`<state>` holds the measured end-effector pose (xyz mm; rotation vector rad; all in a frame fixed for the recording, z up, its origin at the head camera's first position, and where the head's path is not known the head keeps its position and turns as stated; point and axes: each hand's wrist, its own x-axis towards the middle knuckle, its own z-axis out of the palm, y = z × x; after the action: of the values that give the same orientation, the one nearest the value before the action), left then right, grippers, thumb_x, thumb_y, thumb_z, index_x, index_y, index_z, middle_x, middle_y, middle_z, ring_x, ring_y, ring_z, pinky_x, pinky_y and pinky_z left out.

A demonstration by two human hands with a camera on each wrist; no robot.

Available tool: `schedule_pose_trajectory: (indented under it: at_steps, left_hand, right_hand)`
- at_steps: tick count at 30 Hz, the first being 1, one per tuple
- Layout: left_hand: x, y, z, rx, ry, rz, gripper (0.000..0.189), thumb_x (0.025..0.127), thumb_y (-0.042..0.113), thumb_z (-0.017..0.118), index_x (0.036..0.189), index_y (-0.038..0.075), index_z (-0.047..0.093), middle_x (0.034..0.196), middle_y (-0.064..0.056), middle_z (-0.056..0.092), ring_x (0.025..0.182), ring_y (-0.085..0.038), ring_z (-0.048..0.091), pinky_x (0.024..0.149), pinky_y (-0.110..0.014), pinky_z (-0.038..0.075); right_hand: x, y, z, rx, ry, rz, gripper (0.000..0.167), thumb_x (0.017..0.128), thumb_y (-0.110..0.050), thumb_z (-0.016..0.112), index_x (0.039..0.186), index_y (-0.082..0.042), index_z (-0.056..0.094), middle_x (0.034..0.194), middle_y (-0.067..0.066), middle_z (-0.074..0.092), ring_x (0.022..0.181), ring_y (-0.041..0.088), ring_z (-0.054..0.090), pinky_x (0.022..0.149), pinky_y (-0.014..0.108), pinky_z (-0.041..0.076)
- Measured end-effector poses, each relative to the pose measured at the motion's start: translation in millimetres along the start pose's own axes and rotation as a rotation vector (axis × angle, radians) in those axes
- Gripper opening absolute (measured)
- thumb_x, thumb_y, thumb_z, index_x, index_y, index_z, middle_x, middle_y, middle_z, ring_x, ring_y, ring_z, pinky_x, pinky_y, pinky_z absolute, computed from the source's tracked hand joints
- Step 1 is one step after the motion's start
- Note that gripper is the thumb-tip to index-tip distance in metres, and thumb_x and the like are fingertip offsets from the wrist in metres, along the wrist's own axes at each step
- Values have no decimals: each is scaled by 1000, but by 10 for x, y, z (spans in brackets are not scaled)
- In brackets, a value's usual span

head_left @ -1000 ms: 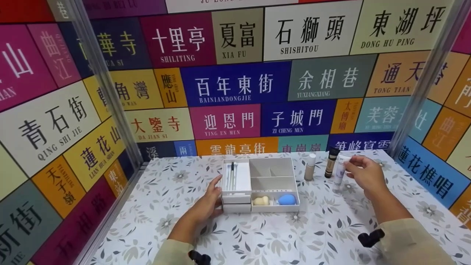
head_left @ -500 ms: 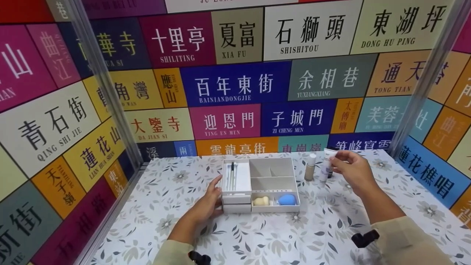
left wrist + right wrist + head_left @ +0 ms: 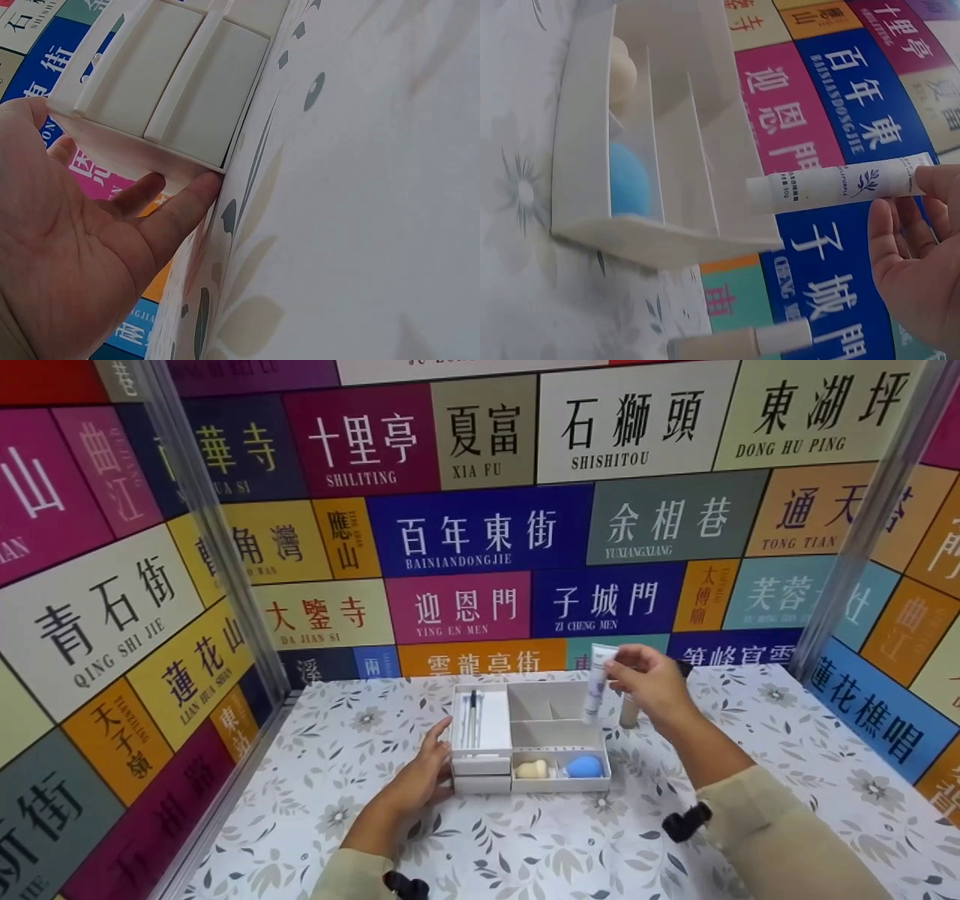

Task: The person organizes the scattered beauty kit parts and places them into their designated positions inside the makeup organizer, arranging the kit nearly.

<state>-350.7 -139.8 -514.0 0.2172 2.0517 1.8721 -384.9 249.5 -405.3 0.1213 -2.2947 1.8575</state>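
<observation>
My right hand pinches a white squeeze tube by its flat upper end between thumb and fingers. The capped end points down over the right rear compartment of a white desk organizer. In the right wrist view, the tube has purple print and overlaps the organizer's far corner. My left hand rests against the organizer's left side. The left wrist view has its fairly straight fingers touching the side beside two drawers, one finger at the bottom edge.
Slim brushes lie on the organizer's left top. A beige sponge and a blue sponge sit in its front compartments. Right of it stands a foundation bottle, partly behind my right hand. A black cap shows behind that hand.
My right hand has carried the white tube leftward and up, from beside the dark tube, past the foundation bottle, to above the organizer. The left hand has stayed in place.
</observation>
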Motion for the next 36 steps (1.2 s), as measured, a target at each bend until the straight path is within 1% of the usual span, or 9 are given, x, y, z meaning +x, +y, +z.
schedule_pose_trajectory:
  at_steps: [4, 7, 11, 15, 20, 22, 24, 29, 36]
  left_hand:
    - [3, 2, -13, 15, -3, -13, 58, 113, 48, 33, 168, 50, 12, 178, -19, 22, 160, -52, 32, 126, -67, 34]
    - [-5, -3, -28, 29, -4, -15, 57, 114, 48, 31, 167, 52, 13, 179, -18, 21, 160, -51, 33, 127, -66, 34]
    - [-12, 2, -36, 31, 11, -37, 56, 113, 50, 31, 166, 54, 15, 178, -16, 23, 160, -48, 35, 127, -65, 35]
    - [-11, 15, -30, 34, 17, -58, 54, 113, 52, 32, 164, 58, 16, 179, -13, 23, 160, -47, 35, 127, -65, 34]
    - [-8, 22, -21, 48, 19, -61, 54, 113, 52, 31, 164, 58, 16, 179, -14, 23, 159, -47, 36, 127, -65, 35]
    - [-10, 27, -13, 50, 24, -64, 54, 113, 52, 32, 164, 58, 17, 178, -13, 24, 159, -47, 38, 127, -64, 36]
    - [-11, 26, -7, 55, 20, -54, 55, 113, 52, 31, 165, 56, 15, 177, -15, 26, 158, -47, 38, 126, -65, 36]
    - [-9, 20, 4, 71, 18, -29, 57, 114, 48, 29, 168, 50, 11, 173, -20, 33, 157, -49, 40, 124, -66, 38]
    - [17, 11, 4, 79, 32, -45, 56, 113, 50, 29, 167, 52, 13, 175, -18, 31, 158, -48, 39, 124, -65, 39]
  right_hand:
    - [114, -8, 249, 44, -16, 7, 42, 104, -24, 71, 137, -1, 60, 123, 9, 68, 107, 15, 72, 93, 28, 63]
    - [211, 15, 423, 78, -16, 23, 38, 104, -20, 72, 135, -1, 61, 122, 9, 67, 107, 17, 72, 93, 28, 63]
    - [338, 64, 633, 132, -17, 21, 32, 102, -13, 72, 130, 0, 63, 115, 5, 68, 100, 14, 72, 91, 30, 64]
    - [420, 129, 806, 151, -21, 14, 29, 100, -9, 73, 127, 2, 65, 111, 5, 70, 95, 13, 71, 88, 29, 64]
    - [427, 238, 986, 114, -36, 45, 28, 99, -9, 73, 125, 1, 67, 113, 8, 69, 95, 16, 68, 87, 28, 64]
    - [413, 286, 1049, 103, -46, 63, 28, 99, -9, 74, 124, 0, 68, 114, 10, 69, 95, 17, 69, 88, 29, 64]
    - [396, 335, 1103, 92, -59, 70, 28, 98, -10, 74, 124, 0, 69, 115, 11, 71, 95, 17, 71, 87, 30, 65]
    - [376, 454, 1207, 107, -90, 76, 29, 97, -7, 75, 124, 2, 68, 114, 12, 75, 92, 15, 73, 86, 32, 65]
    - [363, 521, 1297, 130, -108, 79, 27, 96, -6, 76, 121, 3, 69, 110, 11, 75, 92, 14, 72, 90, 37, 66]
